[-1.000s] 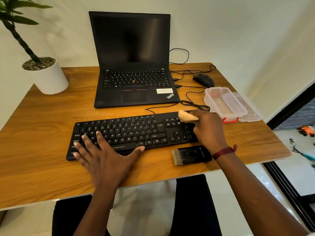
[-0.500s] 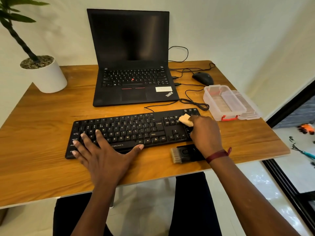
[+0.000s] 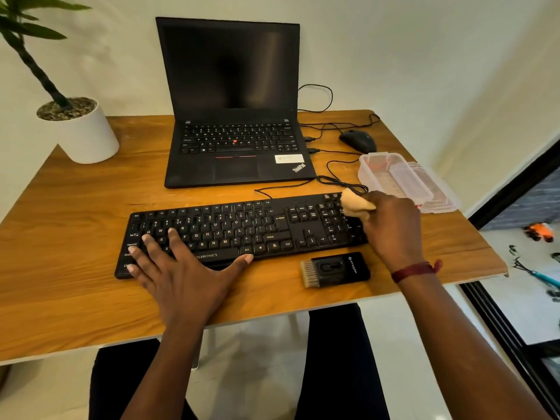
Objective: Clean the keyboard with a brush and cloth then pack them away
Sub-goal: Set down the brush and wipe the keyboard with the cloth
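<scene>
— Holding anything, the right hand [image 3: 391,225]?
— Yes, its fingers are curled round a small tan cloth [image 3: 355,203], at the far right corner of the black keyboard [image 3: 242,231].
— And the left hand [image 3: 181,274]?
— Flat, fingers spread straight, resting on the keyboard's left end; it grips nothing.
— Where's the brush [image 3: 333,269]?
— Lying on the wooden table [image 3: 75,268], just in front of the keyboard's right end, bristles pointing left, no hand on it.
— The box [image 3: 394,177]?
— Clear plastic, open, just beyond the right hand, with its lid [image 3: 438,189] lying beside it, near the table's right edge.
</scene>
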